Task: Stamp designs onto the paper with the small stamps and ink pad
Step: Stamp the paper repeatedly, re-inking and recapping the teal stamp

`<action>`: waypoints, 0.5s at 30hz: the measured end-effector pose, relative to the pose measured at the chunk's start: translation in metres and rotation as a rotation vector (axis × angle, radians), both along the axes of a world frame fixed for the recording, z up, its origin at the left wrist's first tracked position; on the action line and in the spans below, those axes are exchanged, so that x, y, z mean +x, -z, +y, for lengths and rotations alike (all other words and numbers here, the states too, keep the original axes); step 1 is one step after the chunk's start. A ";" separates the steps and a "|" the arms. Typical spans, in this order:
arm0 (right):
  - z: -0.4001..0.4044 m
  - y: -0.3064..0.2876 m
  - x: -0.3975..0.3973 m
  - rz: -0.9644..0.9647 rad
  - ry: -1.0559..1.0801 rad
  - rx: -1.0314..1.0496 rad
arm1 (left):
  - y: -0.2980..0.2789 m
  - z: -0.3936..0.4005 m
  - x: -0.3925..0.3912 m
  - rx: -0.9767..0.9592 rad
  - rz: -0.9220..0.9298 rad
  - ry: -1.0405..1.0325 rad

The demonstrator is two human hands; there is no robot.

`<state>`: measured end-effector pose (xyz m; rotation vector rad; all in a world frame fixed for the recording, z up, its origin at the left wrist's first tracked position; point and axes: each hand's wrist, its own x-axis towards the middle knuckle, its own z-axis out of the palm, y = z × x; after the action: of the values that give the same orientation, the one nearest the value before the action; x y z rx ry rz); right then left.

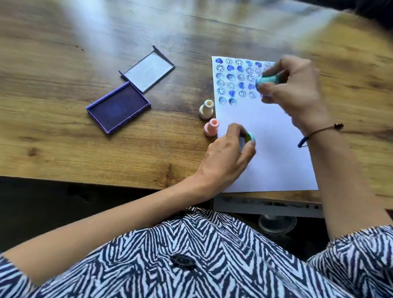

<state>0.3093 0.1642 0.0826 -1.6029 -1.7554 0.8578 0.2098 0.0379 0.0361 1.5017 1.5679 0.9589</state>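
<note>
Stamp and cap apart over the paper

Right hand (295, 91) pinches the teal stamp (266, 81) above the prints on the paper (270, 141); left hand (229, 151) grips its cap (249, 137). I'd ink evenly on the open ink pad (119, 106), then press straight down.

we have one wide-angle view from our head, looking forward and steeply down, close over the wooden table (73, 138), with our patterned shirt (204, 268) filling the bottom edge.
</note>
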 end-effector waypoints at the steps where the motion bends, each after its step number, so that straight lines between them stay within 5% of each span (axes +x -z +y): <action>1: -0.003 0.001 0.003 0.035 0.013 -0.027 | 0.000 0.000 0.000 -0.005 -0.010 -0.002; 15: -0.043 0.003 0.016 0.296 0.000 -0.232 | -0.002 0.003 -0.001 -0.089 -0.174 -0.077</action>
<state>0.3254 0.1209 0.0796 -1.5245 -1.4907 1.2668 0.2089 0.0414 0.0378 1.2696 1.5308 1.0212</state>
